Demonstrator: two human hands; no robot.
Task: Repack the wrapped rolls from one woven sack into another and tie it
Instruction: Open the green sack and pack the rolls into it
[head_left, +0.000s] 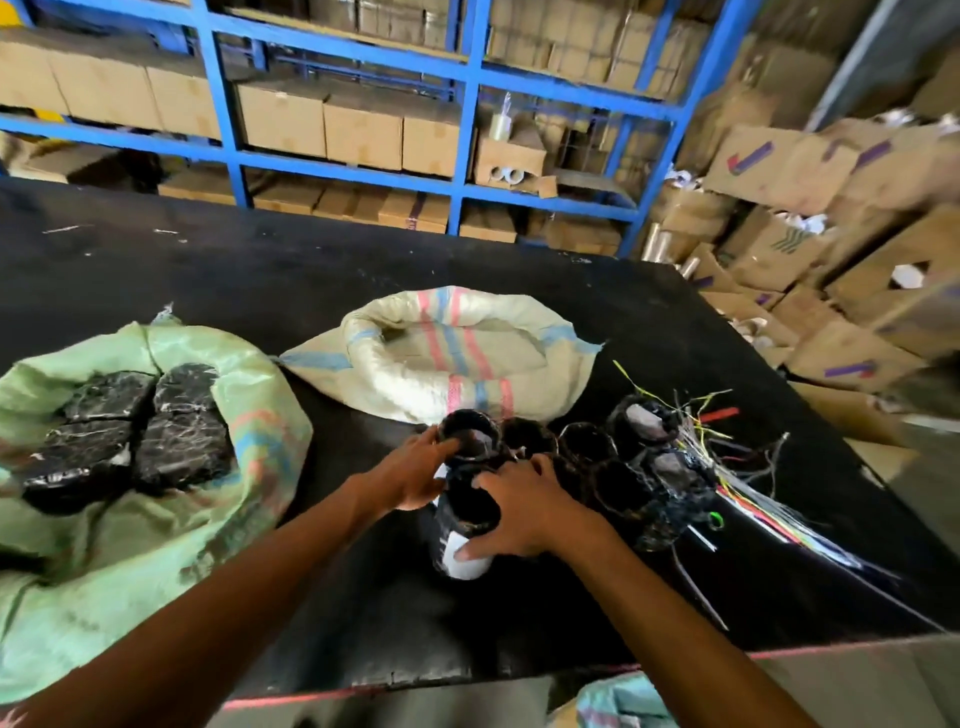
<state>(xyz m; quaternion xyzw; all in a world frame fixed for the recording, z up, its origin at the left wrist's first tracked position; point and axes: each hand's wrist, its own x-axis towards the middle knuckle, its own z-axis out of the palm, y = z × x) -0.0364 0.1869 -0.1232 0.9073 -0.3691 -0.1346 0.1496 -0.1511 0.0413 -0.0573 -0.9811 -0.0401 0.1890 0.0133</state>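
Observation:
Several black-wrapped rolls (587, 441) stand upright in a cluster on the black table (260, 270). My left hand (410, 475) grips the rim of one roll (470, 434) at the cluster's left. My right hand (524, 506) holds the nearest roll (462, 530), thumb on its white lower part. A green woven sack (156, 519) lies open at the left with several black-wrapped bundles (176, 447) inside. A cream striped woven sack (457, 353), its mouth rolled down, sits just behind the rolls.
Loose coloured strings (727, 467) lie to the right of the rolls. A blue shelf rack (467, 130) with cardboard boxes stands behind the table. Piled cartons (831, 260) fill the right side. Another woven sack (618, 701) shows below the table's front edge.

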